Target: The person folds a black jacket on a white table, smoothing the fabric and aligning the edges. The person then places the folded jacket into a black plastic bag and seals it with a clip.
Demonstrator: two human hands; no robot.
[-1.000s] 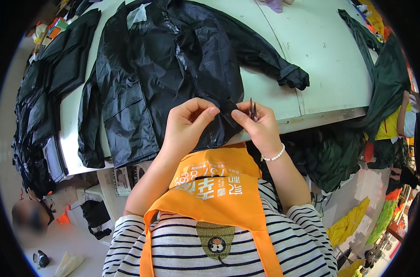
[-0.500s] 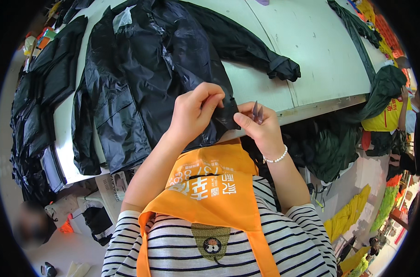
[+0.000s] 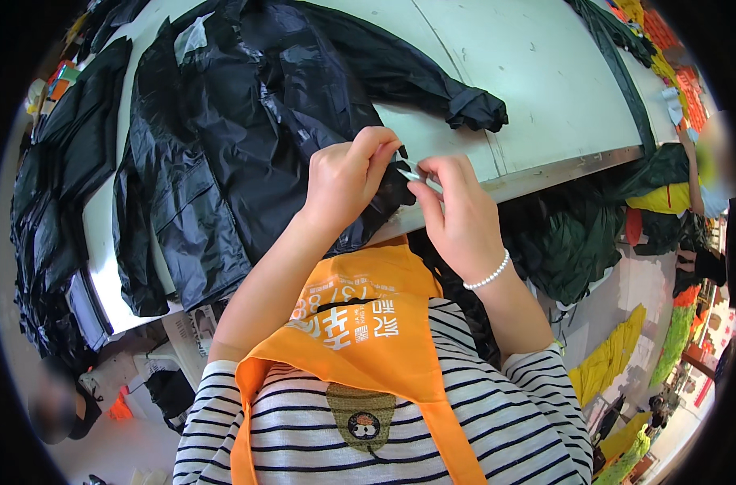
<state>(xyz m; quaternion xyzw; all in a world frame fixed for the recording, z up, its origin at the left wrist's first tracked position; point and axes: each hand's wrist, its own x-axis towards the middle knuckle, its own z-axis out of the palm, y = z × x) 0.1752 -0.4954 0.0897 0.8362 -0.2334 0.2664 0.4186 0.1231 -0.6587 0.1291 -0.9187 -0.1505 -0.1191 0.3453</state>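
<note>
Pinching, in the head view, the edge of the jacket [image 3: 230,137], spread on the table [image 3: 554,97], with the left hand [image 3: 343,178]; holding snips [image 3: 411,173] in the right hand [image 3: 462,210]. Probably trimming; exact cut too small to make out. Next, likely calls for holding the edge taut, blades clear.

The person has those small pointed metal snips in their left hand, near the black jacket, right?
Not quite: the head view shows the snips in the right hand, near the black jacket.
</note>
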